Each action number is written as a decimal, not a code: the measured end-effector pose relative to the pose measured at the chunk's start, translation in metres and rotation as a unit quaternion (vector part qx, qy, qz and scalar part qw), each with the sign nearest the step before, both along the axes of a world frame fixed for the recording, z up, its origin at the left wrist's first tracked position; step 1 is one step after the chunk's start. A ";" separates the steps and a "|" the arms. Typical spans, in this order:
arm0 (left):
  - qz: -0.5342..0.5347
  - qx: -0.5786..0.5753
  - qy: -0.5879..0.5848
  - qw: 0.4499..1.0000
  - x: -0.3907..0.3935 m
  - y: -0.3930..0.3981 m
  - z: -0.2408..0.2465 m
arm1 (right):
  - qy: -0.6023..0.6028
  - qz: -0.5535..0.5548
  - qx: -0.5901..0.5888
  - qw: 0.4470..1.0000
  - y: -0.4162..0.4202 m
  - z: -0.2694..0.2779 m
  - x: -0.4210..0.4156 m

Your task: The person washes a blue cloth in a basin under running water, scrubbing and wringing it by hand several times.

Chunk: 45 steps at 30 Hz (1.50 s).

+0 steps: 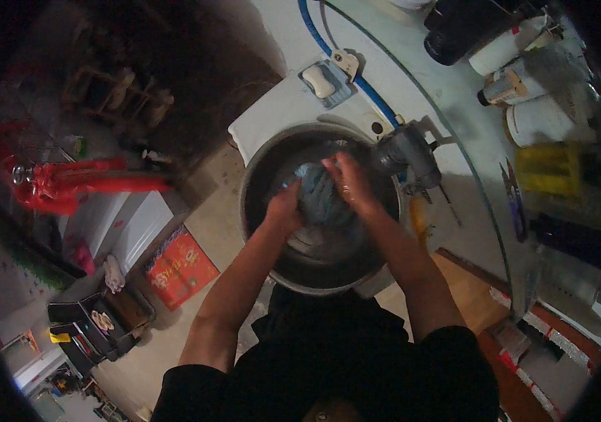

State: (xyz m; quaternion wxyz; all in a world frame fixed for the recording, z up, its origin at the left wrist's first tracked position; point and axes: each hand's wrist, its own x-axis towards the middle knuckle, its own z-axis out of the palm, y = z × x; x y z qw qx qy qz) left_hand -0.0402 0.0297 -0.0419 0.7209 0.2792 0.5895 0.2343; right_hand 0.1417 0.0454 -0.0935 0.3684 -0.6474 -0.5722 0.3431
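A round dark basin (252, 237) with a pale rim stands in front of me, and what looks like water lies in it. Inside is a wet, bunched grey-blue cloth (322, 198). My left hand (284, 209) grips the cloth's left side, its fingertips partly hidden. At the cloth's right edge is my right hand (352, 182), fingers stretched forward and blurred; whether it holds any fabric is unclear. Just beyond the basin, a white bar of soap (318, 83) rests in a grey-blue soap dish (343, 95) on the white sink (263, 118).
A dark grey pipe fitting (411, 153) juts close to the basin's right rim. A blue hose (377, 97) runs behind. Bottles (506, 89) and scissors (514, 200) lie on the glass shelf (482, 174) at right. On the floor at left is a red box (182, 266).
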 end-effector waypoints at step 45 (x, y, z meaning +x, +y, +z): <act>0.079 -0.097 -0.077 0.989 -0.017 -0.025 -0.022 | -0.338 0.222 0.096 0.909 -0.050 -0.004 0.008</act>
